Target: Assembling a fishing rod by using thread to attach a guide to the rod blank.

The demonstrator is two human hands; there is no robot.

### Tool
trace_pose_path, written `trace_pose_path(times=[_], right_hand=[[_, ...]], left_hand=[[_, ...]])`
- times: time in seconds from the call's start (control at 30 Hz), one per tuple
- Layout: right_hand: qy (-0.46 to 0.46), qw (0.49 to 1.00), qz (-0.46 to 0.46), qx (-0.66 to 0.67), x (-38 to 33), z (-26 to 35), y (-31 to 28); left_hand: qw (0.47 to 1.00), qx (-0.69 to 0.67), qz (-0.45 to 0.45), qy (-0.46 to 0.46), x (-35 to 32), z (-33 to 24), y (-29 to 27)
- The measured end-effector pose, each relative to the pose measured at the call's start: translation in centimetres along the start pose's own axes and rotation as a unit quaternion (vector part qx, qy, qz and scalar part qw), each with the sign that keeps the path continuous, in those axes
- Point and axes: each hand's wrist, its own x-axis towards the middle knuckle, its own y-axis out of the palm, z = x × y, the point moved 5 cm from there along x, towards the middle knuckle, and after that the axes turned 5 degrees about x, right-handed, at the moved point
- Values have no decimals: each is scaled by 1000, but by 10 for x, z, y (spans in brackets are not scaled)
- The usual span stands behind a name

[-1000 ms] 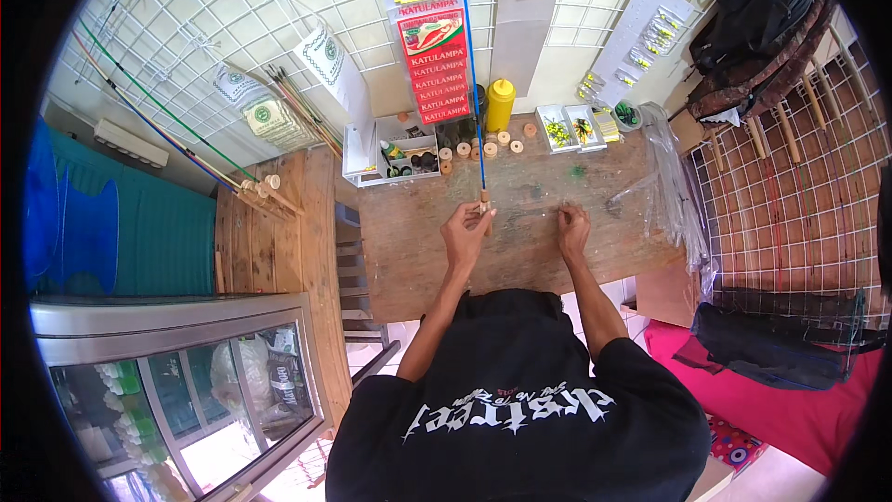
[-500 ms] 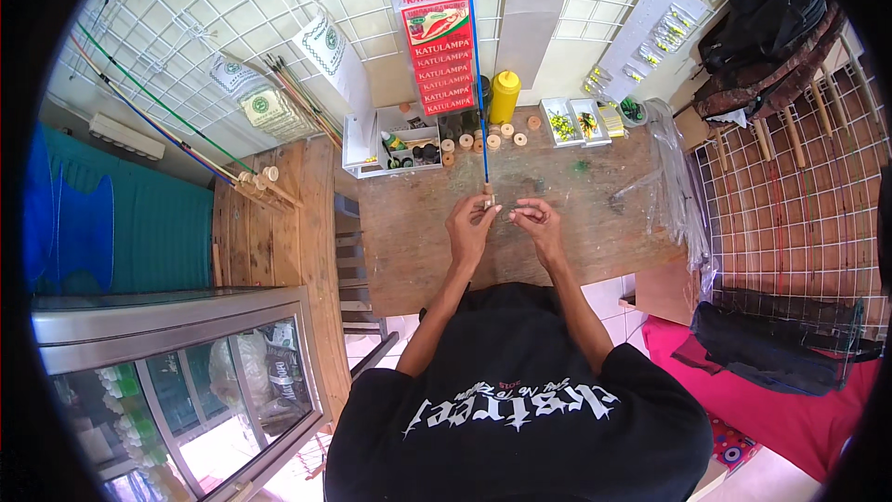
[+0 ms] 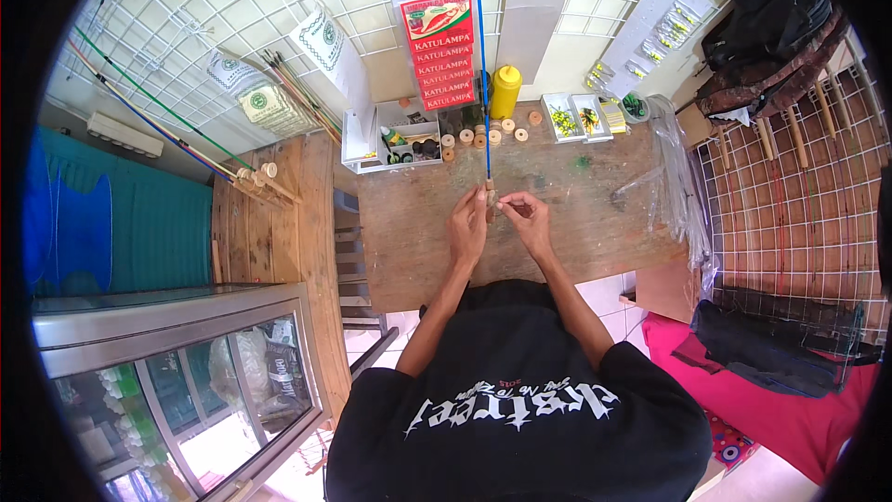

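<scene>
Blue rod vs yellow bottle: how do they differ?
The blue rod is long and thin; the yellow bottle is short and stout. The rod's lower end is held between the left hand and right hand; the bottle stands untouched at the back of the wooden table. Both stand upright.

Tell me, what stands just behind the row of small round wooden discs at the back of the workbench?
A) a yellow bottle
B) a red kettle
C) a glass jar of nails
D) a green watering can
A: a yellow bottle stands upright at the back of the wooden workbench, right beside the round discs.
</scene>
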Motion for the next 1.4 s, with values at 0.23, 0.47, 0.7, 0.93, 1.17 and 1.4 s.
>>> trace_pose_path(times=[0.23,0.47,0.7,0.93,1.17,1.4], right_hand=[[-31,999,-18,28,5,-4,8],[-17,999,-11,42,10,-9,8],[32,998,0,54,15,-15,6],[40,997,13,66,19,-17,2],[35,996,43,66,22,-25,2],[-27,998,30,51,24,-31,2]], left_hand=[[1000,5,10,26,-2,-5,2],[999,-4,21,38,-1,-1,1],[994,-105,38,-19,-1,10,4],[986,-145,60,-54,3,16,6],[982,-159,74,-70,7,21,4],[975,-185,81,-89,7,24,6]])
